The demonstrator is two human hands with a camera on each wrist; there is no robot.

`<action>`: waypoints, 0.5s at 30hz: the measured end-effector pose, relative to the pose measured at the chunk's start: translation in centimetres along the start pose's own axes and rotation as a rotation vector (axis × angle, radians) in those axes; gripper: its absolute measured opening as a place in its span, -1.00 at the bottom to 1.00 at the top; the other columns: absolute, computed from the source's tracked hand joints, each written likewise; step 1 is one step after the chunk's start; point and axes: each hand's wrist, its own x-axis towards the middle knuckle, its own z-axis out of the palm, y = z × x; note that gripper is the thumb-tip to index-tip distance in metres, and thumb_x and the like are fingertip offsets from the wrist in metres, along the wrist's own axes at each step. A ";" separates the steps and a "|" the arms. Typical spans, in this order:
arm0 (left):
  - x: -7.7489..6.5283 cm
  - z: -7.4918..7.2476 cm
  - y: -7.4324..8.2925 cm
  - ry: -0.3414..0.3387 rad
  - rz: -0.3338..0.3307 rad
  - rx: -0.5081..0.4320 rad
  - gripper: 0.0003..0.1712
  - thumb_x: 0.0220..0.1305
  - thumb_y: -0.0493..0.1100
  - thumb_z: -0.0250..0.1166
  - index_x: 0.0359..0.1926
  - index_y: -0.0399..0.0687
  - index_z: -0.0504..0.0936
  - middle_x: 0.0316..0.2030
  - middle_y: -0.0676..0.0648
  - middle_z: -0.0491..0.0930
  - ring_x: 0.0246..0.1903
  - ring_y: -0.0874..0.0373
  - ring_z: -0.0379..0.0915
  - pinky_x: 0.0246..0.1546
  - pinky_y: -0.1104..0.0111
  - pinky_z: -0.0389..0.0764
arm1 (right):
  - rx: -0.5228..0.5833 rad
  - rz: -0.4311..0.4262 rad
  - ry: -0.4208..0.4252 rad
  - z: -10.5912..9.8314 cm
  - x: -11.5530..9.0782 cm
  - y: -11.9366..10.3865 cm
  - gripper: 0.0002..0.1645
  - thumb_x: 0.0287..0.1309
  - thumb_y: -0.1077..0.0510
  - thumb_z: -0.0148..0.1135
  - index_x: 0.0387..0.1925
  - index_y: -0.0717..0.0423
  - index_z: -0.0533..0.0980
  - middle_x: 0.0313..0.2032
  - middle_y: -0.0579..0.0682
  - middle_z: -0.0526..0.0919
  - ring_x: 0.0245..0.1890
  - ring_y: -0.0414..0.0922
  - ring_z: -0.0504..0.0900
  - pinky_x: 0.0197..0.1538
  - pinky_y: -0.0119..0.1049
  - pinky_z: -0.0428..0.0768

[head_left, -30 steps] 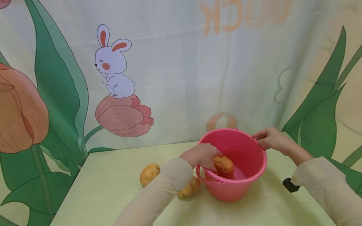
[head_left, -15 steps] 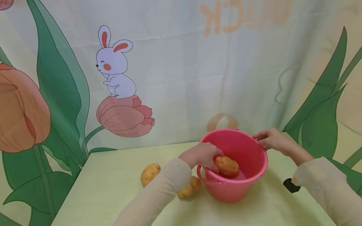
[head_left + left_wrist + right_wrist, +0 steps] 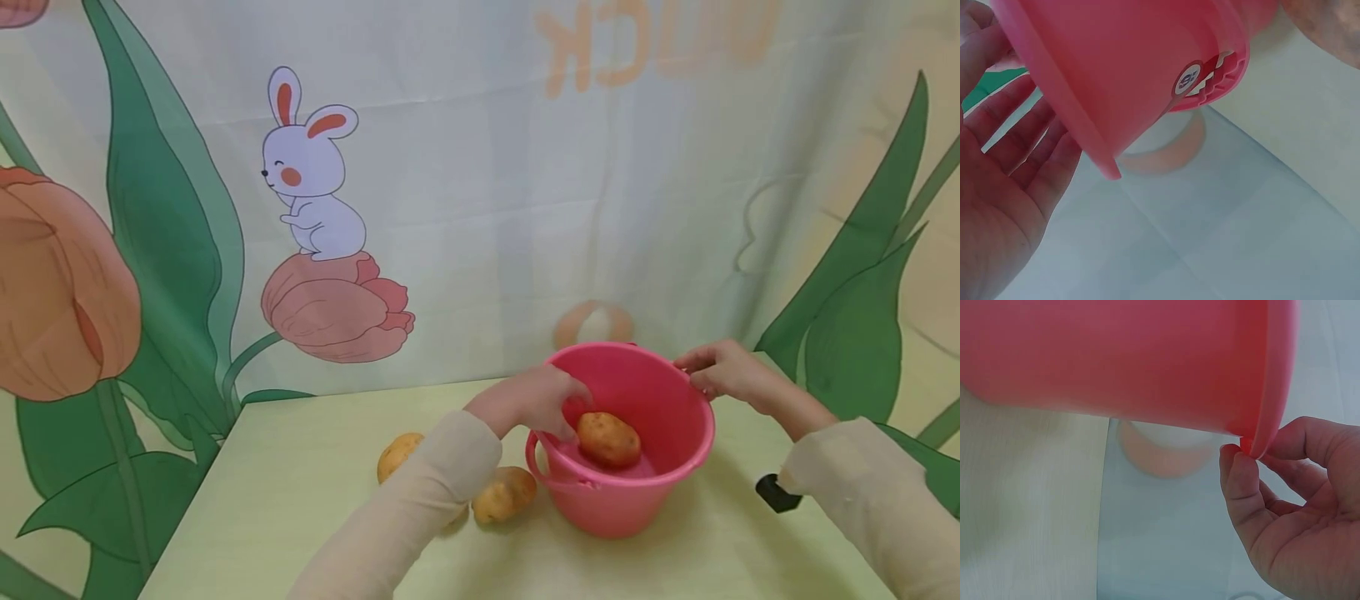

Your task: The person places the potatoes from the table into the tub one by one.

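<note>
With the pink bucket (image 3: 611, 510) pinched at its rim by the right hand (image 3: 729, 372) and one potato (image 3: 609, 440) lying inside, the left hand (image 3: 542, 400), fingers spread and holding nothing at the left rim, is best raised clear without the bucket being tipped.

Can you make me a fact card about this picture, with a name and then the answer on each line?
Container: pink bucket, standing on the table
Inside: one potato
Outside: a spotty potato beside the bucket, a round potato farther left, maybe more behind the sleeve
Left hand: the left hand reaches over the bucket's edge, near the potato inside
Right hand: the right hand pinches the bucket's edge
Background: curtain with a white rabbit
</note>
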 end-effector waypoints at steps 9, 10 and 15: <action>-0.7 -0.7 -0.1 0.019 -0.024 0.022 -0.41 -0.13 -0.04 0.40 0.03 0.09 0.49 -0.11 0.12 0.52 -0.14 0.23 0.39 -0.33 0.50 0.53 | 0.006 0.004 0.004 0.0 0.0 0.2 -0.51 0.01 0.34 -0.06 0.04 0.46 0.33 -0.16 0.27 0.57 -0.38 -0.11 0.57 -0.31 -0.22 0.60; -0.8 -0.8 -0.1 0.022 -0.028 0.015 -0.41 -0.14 -0.04 0.40 0.03 0.09 0.50 -0.11 0.11 0.52 -0.14 0.23 0.39 -0.34 0.50 0.53 | 0.006 0.004 0.004 0.1 0.0 0.2 -0.50 0.01 0.34 -0.06 0.05 0.46 0.33 -0.16 0.26 0.57 -0.38 -0.11 0.57 -0.31 -0.22 0.60; -1.6 -1.4 -0.1 0.042 -0.012 0.019 -0.43 -0.11 -0.05 0.39 0.02 0.07 0.50 -0.12 0.11 0.53 -0.15 0.22 0.40 -0.32 0.50 0.51 | 0.005 0.009 0.008 0.2 0.0 0.1 -0.50 0.01 0.34 -0.06 0.05 0.46 0.32 -0.16 0.26 0.57 -0.38 -0.11 0.56 -0.31 -0.22 0.59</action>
